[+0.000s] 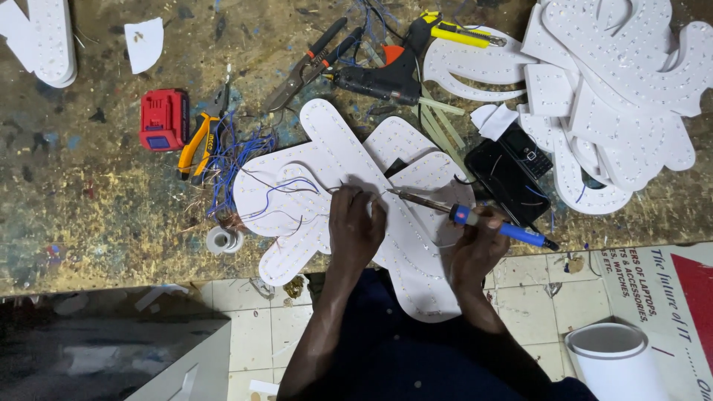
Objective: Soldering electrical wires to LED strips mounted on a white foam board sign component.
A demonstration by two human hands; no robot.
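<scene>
My right hand point(475, 249) grips a blue-handled soldering iron point(475, 217), its metal tip pointing left to about the middle of a white perforated sign letter point(319, 137) lying on the workbench. My left hand point(355, 229) rests on that letter with its fingertips pinching a thin wire next to the iron's tip. Thin blue and dark wires point(286, 189) loop across the letter's left part. More white letter pieces lie under and beside it.
A stack of white cut-out letters point(616, 89) fills the top right. A black glue gun point(386, 74), snips point(308, 67), yellow pliers point(197, 141), a red battery point(163, 119), a solder roll point(223, 239) and two black phones point(512, 174) lie around. A white roll point(613, 356) stands on the tiled floor.
</scene>
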